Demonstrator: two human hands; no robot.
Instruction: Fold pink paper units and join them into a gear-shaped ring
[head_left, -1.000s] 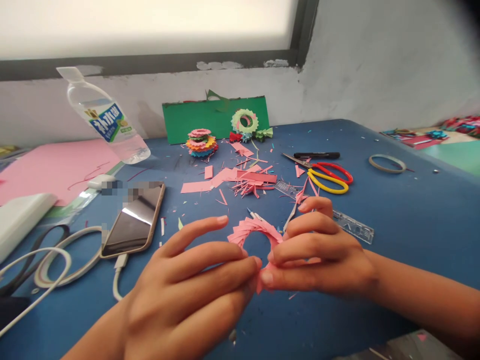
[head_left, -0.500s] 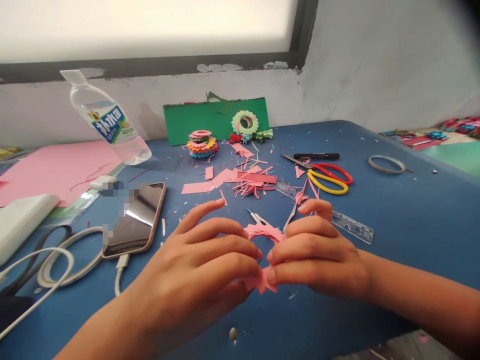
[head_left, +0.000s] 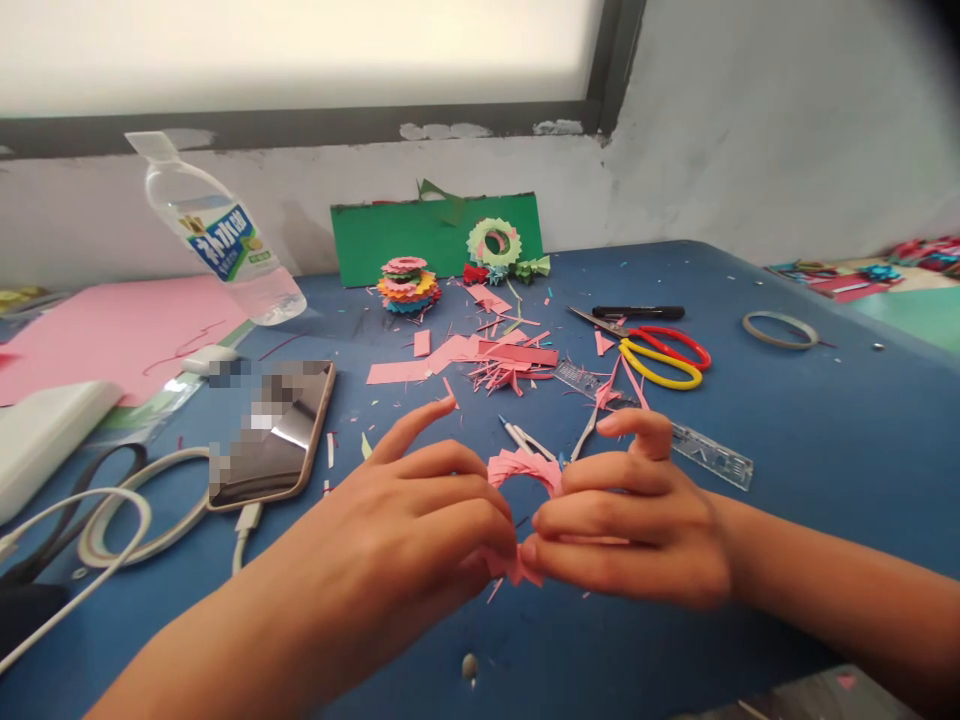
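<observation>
A ring of folded pink paper pieces (head_left: 521,468) arcs between my two hands, just above the blue table (head_left: 825,440). My left hand (head_left: 416,525) pinches its lower left end, with the index finger lifted. My right hand (head_left: 637,520) pinches the lower right end, fingertips meeting the left hand's. Most of the ring's lower part is hidden by my fingers.
Pink paper scraps (head_left: 480,355), red-and-yellow scissors (head_left: 652,352), a black marker (head_left: 637,313), a clear ruler (head_left: 705,455) and a tape ring (head_left: 780,328) lie beyond. A phone (head_left: 274,435) with cable, a tilted water bottle (head_left: 217,240), pink sheet (head_left: 112,330), green card (head_left: 435,235) and finished paper rings (head_left: 405,283) sit left and back.
My hands have drawn closer together and the pink ring has closed up into a tighter, smaller arc. The left fingers curled further in over it.
</observation>
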